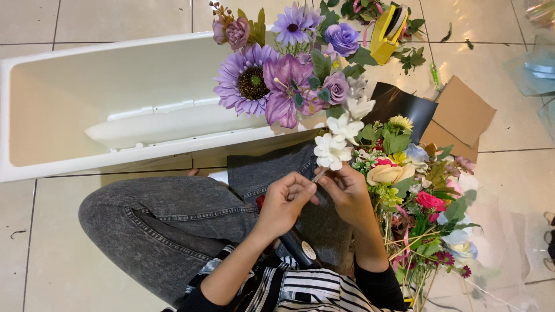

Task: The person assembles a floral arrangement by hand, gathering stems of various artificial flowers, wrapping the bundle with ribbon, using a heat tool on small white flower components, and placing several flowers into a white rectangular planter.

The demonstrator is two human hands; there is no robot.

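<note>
Both the left hand point(284, 200) and the right hand point(348, 193) pinch the thin stem of a white fabric flower sprig point(337, 141), held just above the lap beside the long white plastic planter box point(69, 110). Soft purple cloth blooms point(272, 81) fill the box's end. The stem itself is mostly hidden between the fingers, and a heap of mixed artificial flowers point(422, 208) is cut off at the lower edge.

**Where Everything Sits**

The long planter box point(69, 110) lies on the floor point(46, 254) at far left, with a cluster of flowers point(277, 81) standing in its right end. Near of it are the person's bent legs point(167, 219). Above the lap, the left hand point(286, 202) and right hand point(350, 193) meet on a flower stem point(332, 147). A heap of loose flowers point(422, 208) lies just right of the hands. Cardboard pieces point(459, 115) lie beyond that heap, and a tape dispenser point(388, 32) farther still.
</note>
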